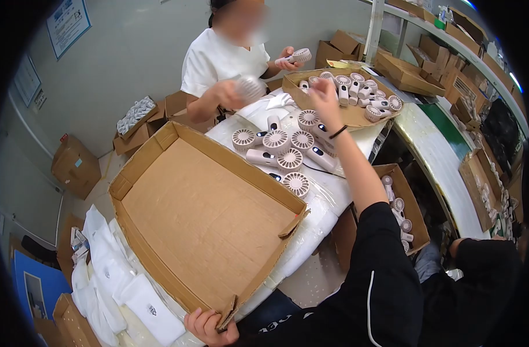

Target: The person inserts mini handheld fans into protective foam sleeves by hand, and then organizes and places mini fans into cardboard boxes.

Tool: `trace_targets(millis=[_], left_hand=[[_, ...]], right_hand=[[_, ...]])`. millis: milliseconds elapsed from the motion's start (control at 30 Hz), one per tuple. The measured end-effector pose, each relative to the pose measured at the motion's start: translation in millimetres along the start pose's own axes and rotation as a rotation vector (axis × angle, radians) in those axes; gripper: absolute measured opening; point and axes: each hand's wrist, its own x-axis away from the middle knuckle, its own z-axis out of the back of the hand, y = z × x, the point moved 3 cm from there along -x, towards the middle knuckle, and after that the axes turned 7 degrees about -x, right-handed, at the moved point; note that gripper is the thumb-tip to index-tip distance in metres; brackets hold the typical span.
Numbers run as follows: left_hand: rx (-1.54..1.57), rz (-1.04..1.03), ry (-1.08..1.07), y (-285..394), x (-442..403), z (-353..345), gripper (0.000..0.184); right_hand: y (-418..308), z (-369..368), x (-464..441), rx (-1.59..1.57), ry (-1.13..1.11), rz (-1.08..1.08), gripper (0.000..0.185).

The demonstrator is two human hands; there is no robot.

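My left hand (209,327) grips the near corner of a shallow cardboard tray (203,211), its fingers wrapped around the torn edge. Nothing lies inside that tray. My right hand (325,99), with a black band at the wrist, is raised at the near side of another cardboard tray (299,99) holding several handheld fans (343,92). Its fingers are blurred, and I cannot tell whether they hold anything. Below my right forearm, more white handheld fans (276,140) lie loose on the plastic-covered table (313,208), beside the tray's far edge.
Opposite, a person in a white top (218,61) holds a fan (301,55) in one hand and a blurred one (250,89) in the other. A box of fans (419,222) stands below at right. White cloth bags (151,306) lie at left. Another person's dark sleeve (484,266) is at right.
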Motion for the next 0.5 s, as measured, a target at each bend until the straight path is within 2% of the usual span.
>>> trace_targets(millis=[33, 100, 133, 167, 200, 267, 300, 400, 500], left_hand=[[0.0, 0.001, -0.002, 1, 0, -2, 0.03], [-0.024, 0.042, 0.069, 3, 1, -5, 0.03], [-0.025, 0.047, 0.069, 0, 3, -3, 0.03], [-0.048, -0.004, 0.009, -2, 7, -1, 0.03], [-0.073, -0.053, -0.053, -4, 10, 0, 0.04], [-0.079, -0.08, -0.031, -8, 16, -3, 0.04], [-0.082, -0.113, -0.007, -9, 19, -3, 0.04], [-0.072, -0.159, -0.055, -15, 27, -2, 0.041], [-0.091, -0.21, -0.041, -16, 25, -2, 0.041]], right_hand=[[21, 20, -13, 0.158, 0.085, 0.046, 0.041], [55, 59, -31, 0.434, 0.077, -0.058, 0.046], [60, 72, -34, 0.435, 0.073, -0.059, 0.046], [68, 82, -37, 0.627, 0.031, -0.223, 0.052], [73, 89, -37, 0.816, -0.013, -0.39, 0.058], [75, 95, -37, 0.957, -0.102, -0.387, 0.065], [78, 98, -39, 0.993, -0.152, -0.421, 0.068], [85, 100, -47, 1.074, -0.251, -0.417, 0.063], [121, 105, -67, 0.983, -0.324, -0.513, 0.055]])
